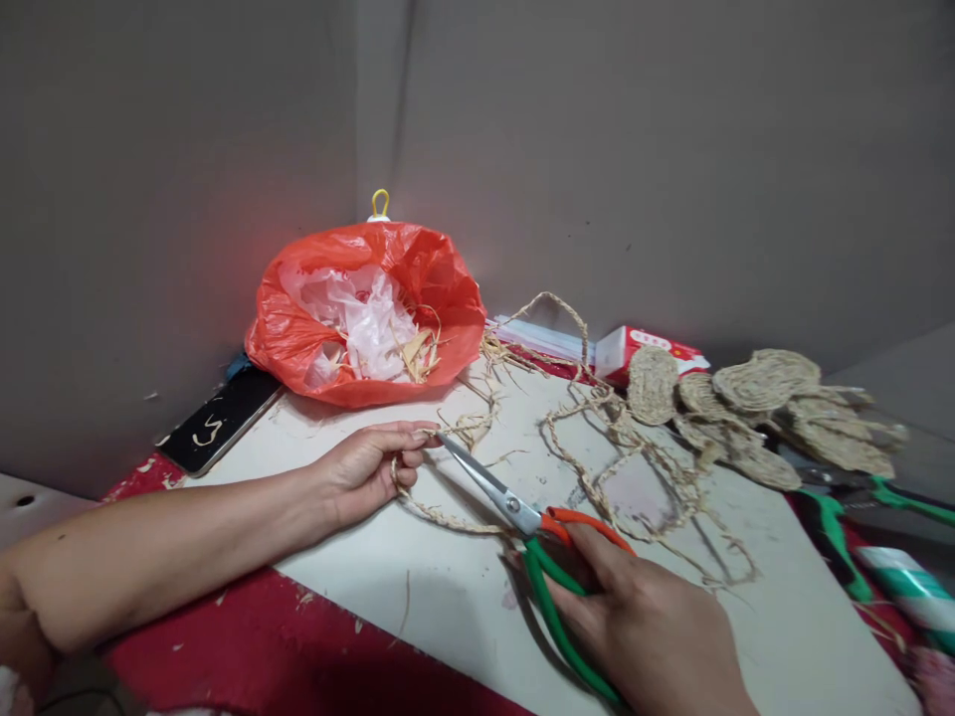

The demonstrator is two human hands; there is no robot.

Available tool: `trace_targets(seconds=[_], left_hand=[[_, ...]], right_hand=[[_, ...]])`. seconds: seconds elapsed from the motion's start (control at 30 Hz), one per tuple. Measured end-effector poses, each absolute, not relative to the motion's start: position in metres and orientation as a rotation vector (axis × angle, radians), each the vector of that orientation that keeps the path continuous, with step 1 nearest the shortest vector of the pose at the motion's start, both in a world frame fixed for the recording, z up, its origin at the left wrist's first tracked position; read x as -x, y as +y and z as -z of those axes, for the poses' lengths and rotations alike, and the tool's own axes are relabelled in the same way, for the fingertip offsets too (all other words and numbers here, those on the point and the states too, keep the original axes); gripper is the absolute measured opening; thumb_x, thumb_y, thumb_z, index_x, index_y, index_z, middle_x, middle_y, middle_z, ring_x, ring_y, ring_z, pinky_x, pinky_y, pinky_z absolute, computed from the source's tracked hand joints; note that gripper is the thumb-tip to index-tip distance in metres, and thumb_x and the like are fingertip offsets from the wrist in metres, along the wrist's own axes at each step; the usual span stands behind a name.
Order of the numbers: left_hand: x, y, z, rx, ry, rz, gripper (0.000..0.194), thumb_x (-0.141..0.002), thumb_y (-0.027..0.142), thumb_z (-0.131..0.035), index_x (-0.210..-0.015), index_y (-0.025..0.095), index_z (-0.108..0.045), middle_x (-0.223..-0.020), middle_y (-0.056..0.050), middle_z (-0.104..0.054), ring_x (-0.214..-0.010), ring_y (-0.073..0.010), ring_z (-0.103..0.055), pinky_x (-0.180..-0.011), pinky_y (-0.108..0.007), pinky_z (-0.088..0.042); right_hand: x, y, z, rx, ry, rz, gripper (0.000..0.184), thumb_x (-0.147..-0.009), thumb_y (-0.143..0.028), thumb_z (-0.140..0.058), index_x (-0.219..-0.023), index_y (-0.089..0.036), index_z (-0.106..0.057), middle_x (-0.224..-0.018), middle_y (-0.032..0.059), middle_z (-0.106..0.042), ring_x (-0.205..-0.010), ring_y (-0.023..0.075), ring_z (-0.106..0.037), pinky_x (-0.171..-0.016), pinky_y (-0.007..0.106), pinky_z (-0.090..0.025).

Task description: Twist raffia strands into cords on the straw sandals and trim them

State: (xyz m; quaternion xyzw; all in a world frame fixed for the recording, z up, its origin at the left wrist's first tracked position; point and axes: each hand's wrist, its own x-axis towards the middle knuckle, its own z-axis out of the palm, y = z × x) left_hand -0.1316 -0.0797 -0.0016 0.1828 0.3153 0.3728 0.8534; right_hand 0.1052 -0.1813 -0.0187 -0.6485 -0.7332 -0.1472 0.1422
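Observation:
My left hand (380, 465) pinches a braided straw cord (448, 519) between thumb and fingers. In my right hand (642, 622) is a pair of scissors (514, 505) with one orange and one green handle. The blade tips reach the cord right beside my left fingertips, and the blades look nearly closed. From the left hand the cord loops down and passes toward the right hand. More of the braided cord (589, 477) lies in loose loops on the white board (463, 607). Whether the blades touch the cord is too small to tell.
An orange-red plastic bag (298, 368) with scraps stands at the back. Left of it lies a black phone (220, 423). Coiled straw pieces (768, 383), a red-and-white packet (664, 343), green-handled pliers (832, 532) and a green-and-white roll (906, 587) sit along the right. Grey walls (634, 149) rise behind.

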Motion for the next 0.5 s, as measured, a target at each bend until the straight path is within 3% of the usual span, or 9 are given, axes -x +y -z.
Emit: trace_targets(seconds=[0.2, 0.5], left_hand=[[0.131, -0.080, 0.002, -0.402, 0.697, -0.781, 0.009, -0.075, 0.001, -0.059, -0.081, 0.007, -0.061, -0.080, -0.006, -0.061, -0.047, 0.0005, -0.038, -0.039, -0.011, -0.029], [0.132, -0.083, 0.000, -0.450, 0.685, -0.765, 0.005, -0.075, 0.005, -0.063, -0.077, 0.008, -0.059, -0.071, -0.002, -0.056, -0.043, 0.0022, -0.024, -0.036, -0.011, -0.012]], right_hand=[[-0.103, -0.179, 0.021, 1.949, -1.836, 0.056, 0.048, -0.080, -0.064, -0.044, -0.087, -0.023, -0.069, -0.051, -0.0010, -0.063, -0.045, 0.0182, -0.060, -0.045, 0.026, -0.043], [-0.096, -0.182, 0.009, 1.851, -2.147, 0.089, 0.039, -0.080, -0.059, -0.049, -0.091, -0.023, -0.061, -0.050, -0.0012, -0.061, -0.045, 0.0206, -0.061, -0.043, 0.026, -0.036]])
